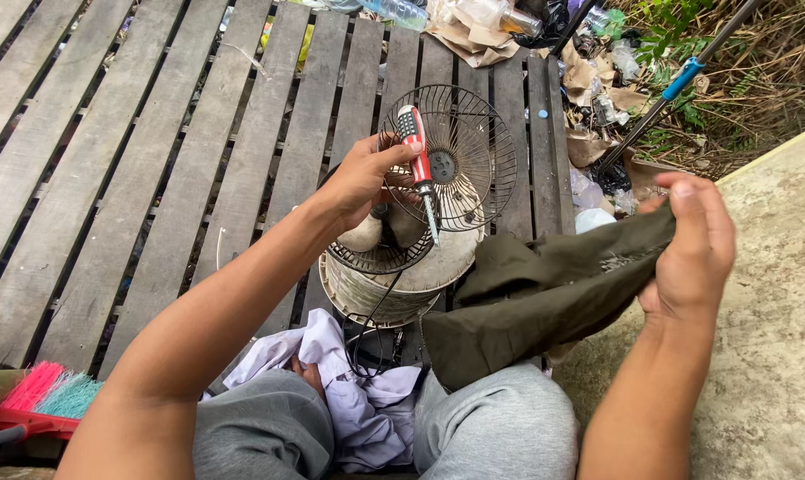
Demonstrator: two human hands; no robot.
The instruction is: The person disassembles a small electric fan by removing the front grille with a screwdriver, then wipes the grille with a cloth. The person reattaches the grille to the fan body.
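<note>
Head view shows your left hand (362, 178) with fingers clamped on the light, stiff red-handled screwdriver (418, 160), just before the springy round wire fan guard (460, 151), while your right hand (691, 244) fingers pinch the soft, limp olive-green cloth (527, 302) by its upper edge.

Outdoor plank deck (154, 178), littered weeds (758, 71)

The screwdriver (418, 160) has a glossy red and white plastic handle and a bare metal shaft, the fan guard (460, 156) is thin dull metal wire, the olive cloth (536, 293) looks matt and creased, and the deck boards (136, 160) are rough, weathered grey wood.
</note>
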